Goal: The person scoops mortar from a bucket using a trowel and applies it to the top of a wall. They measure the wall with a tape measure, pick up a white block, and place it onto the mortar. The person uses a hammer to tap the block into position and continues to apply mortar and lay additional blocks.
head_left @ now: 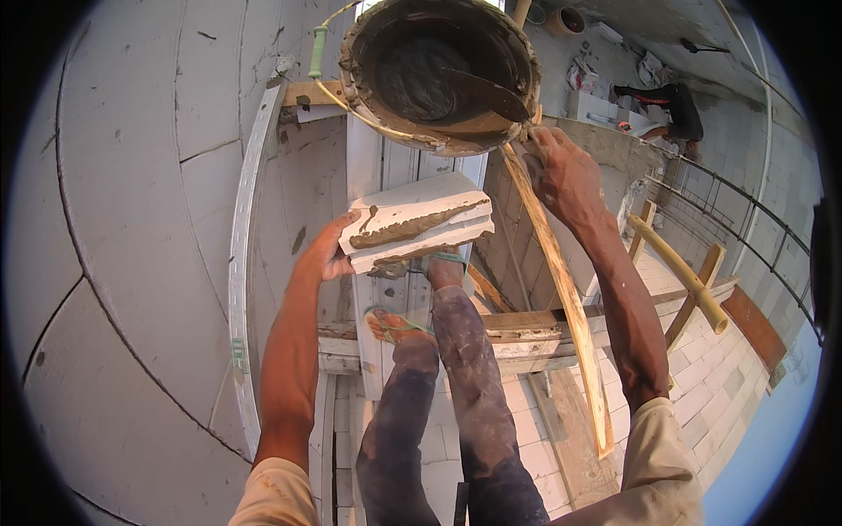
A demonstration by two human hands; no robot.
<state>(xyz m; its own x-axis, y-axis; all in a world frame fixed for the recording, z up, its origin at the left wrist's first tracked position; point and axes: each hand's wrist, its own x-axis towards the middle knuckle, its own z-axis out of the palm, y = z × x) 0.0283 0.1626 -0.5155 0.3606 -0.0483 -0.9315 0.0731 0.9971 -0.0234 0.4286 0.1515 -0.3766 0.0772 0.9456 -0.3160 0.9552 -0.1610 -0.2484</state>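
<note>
My left hand (330,248) grips the left end of a white block (419,195), holding it above the narrow metal platform I stand on. A ragged band of grey mortar (405,228) runs along the block's near side, and more clings to its lower edge. Beyond the block is a mortar-crusted bucket (349,86) with wet grey mortar inside. My right hand (566,171) is closed at the bucket's right rim, around the handle of a trowel (488,95). The trowel's blade dips into the bucket; the fist hides most of its handle.
A large grey block wall (132,175) rises on the left, with a metal straightedge (243,263) beside it. Wooden planks (561,289) and a bamboo pole (680,272) stand on the right. Another person (671,105) is far below at upper right, near pale blocks.
</note>
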